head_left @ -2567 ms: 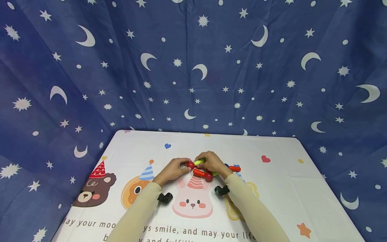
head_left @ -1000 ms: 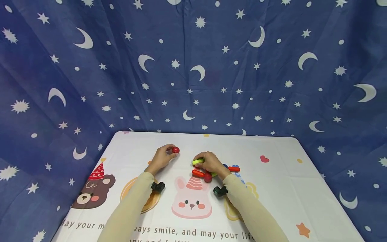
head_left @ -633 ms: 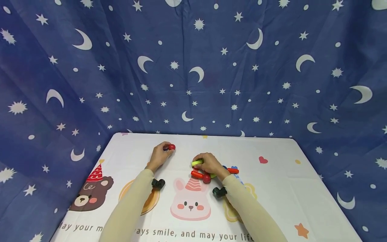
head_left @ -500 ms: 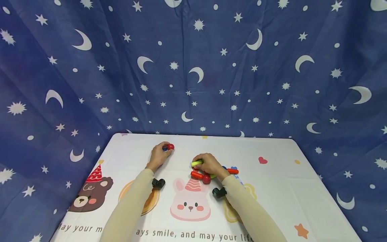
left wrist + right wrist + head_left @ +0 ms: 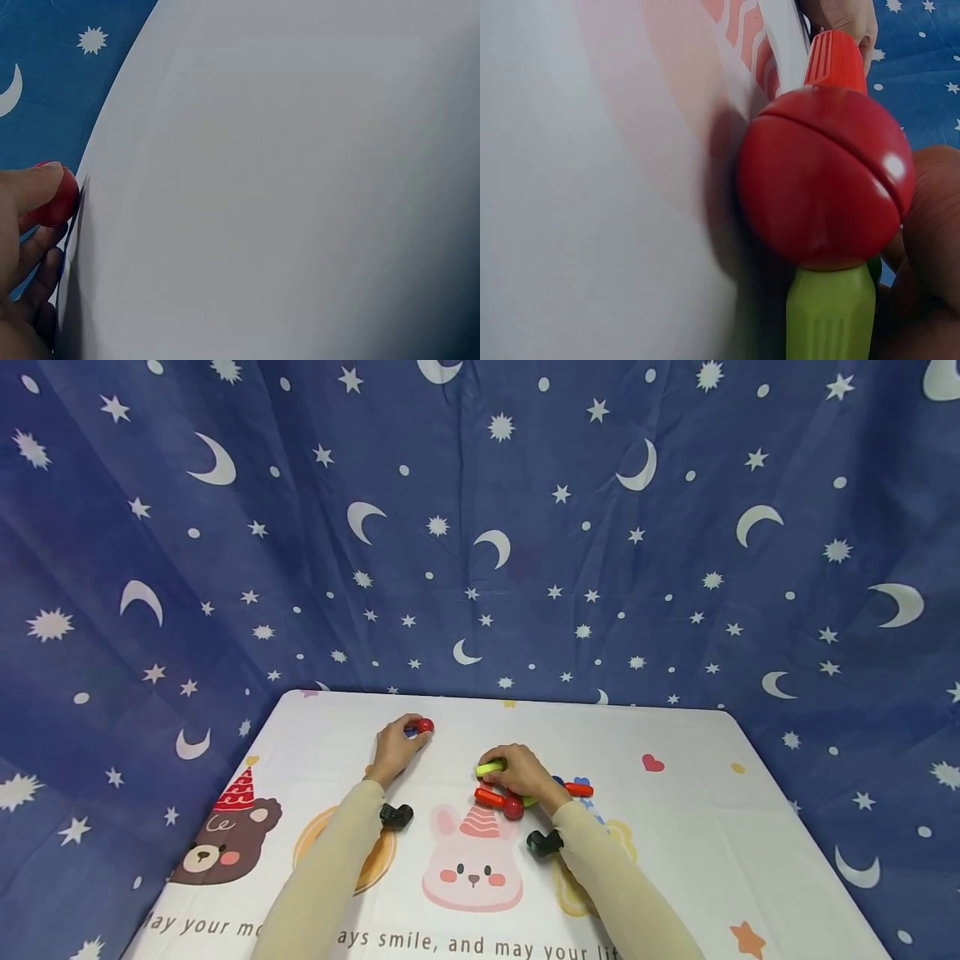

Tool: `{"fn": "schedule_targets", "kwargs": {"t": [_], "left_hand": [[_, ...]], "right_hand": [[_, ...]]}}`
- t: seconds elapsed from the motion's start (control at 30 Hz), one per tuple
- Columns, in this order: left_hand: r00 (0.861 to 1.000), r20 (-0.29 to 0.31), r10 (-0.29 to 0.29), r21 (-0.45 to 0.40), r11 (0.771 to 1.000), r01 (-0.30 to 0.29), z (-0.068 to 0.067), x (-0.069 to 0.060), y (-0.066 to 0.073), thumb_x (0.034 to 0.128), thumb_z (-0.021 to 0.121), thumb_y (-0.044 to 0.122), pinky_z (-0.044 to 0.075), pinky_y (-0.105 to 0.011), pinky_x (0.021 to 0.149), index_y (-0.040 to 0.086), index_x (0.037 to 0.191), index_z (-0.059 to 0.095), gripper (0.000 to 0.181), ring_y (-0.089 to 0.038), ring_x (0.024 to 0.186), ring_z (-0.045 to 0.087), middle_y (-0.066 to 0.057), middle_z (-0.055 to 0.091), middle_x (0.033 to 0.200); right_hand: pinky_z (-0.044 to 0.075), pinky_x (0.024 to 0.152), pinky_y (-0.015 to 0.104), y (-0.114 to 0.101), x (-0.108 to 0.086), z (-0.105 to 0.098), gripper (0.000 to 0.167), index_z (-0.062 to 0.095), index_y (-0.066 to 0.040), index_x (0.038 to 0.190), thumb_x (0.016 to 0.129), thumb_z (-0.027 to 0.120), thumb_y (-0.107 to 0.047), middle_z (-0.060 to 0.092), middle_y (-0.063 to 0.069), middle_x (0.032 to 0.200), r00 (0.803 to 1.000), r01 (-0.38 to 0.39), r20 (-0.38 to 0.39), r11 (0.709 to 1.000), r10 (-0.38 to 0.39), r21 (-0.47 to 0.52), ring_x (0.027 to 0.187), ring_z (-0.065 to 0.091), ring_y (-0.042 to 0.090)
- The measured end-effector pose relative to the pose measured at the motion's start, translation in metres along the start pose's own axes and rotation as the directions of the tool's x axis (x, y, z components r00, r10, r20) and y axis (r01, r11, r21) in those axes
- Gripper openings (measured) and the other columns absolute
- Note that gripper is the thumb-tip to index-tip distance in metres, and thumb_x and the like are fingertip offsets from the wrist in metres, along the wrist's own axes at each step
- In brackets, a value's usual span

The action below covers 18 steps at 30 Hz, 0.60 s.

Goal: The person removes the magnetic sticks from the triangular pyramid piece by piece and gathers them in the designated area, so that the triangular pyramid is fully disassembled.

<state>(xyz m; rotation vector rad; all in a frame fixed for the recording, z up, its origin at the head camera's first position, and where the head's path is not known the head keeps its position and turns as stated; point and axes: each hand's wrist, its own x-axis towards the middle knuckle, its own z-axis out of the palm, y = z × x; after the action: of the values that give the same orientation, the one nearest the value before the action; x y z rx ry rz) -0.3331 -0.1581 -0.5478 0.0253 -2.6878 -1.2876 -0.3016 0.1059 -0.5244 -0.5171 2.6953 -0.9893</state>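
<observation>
At the back left of the table, my left hand (image 5: 396,750) grips a red ball (image 5: 425,726) with a blue piece beside it, mostly covered by the fingers. In the left wrist view the thumb lies on the red ball (image 5: 63,201). My right hand (image 5: 519,772) pinches a yellow-green stick (image 5: 491,768) near the middle. Just in front of it lie a red stick (image 5: 489,797) and another red ball (image 5: 513,807). The right wrist view shows that ball (image 5: 825,176) between the red stick (image 5: 835,60) and a green stick (image 5: 830,315).
Another red stick (image 5: 578,790) with a blue piece lies right of my right wrist. The white tablecloth (image 5: 675,827) has printed animals and lettering. A blue curtain (image 5: 480,568) with moons and stars stands behind the table.
My left hand has moved from beside the right hand to the back left, carrying the red ball away from the yellow-green stick. The right hand has stayed nearly in place.
</observation>
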Motion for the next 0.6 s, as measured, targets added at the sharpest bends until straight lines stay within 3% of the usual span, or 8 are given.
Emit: {"fn": "schedule_targets", "kwargs": {"t": [0.13,0.37,0.6], "left_hand": [[1.0,0.01,0.009,0.001,1.0,-0.009,-0.002,-0.002,-0.001,0.0886,0.073,0.024,0.035,-0.051,0.11,0.008,0.131,0.058,0.048,-0.034,0.121,0.057,-0.016,0.066,0.124],[0.996,0.085,-0.015,-0.038,0.999,0.018,-0.01,-0.004,-0.001,0.09,0.071,0.023,0.035,-0.048,0.113,0.006,0.14,0.048,0.057,-0.032,0.128,0.052,-0.016,0.059,0.133],[0.996,0.095,0.003,-0.031,1.0,0.0,-0.015,-0.015,-0.002,0.0896,0.07,0.018,0.04,-0.047,0.109,0.005,0.138,0.049,0.055,-0.034,0.125,0.053,-0.019,0.058,0.133]], "right_hand": [[0.042,0.106,0.049,0.0,-0.001,0.002,0.023,0.074,-0.022,0.107,0.085,0.076,-0.017,0.069,0.003,0.115,1.0,0.006,-0.008,1.0,-0.006,0.009,0.106,0.055,0.023],[0.042,0.108,0.048,-0.001,0.0,-0.002,0.022,0.074,-0.023,0.106,0.085,0.076,-0.017,0.069,0.002,0.115,1.0,0.001,0.004,1.0,-0.001,0.029,0.107,0.056,0.023],[0.043,0.107,0.046,0.001,-0.002,-0.003,0.022,0.074,-0.023,0.106,0.085,0.077,-0.018,0.069,0.002,0.115,1.0,0.017,0.006,1.0,-0.017,0.022,0.107,0.057,0.022]]}}
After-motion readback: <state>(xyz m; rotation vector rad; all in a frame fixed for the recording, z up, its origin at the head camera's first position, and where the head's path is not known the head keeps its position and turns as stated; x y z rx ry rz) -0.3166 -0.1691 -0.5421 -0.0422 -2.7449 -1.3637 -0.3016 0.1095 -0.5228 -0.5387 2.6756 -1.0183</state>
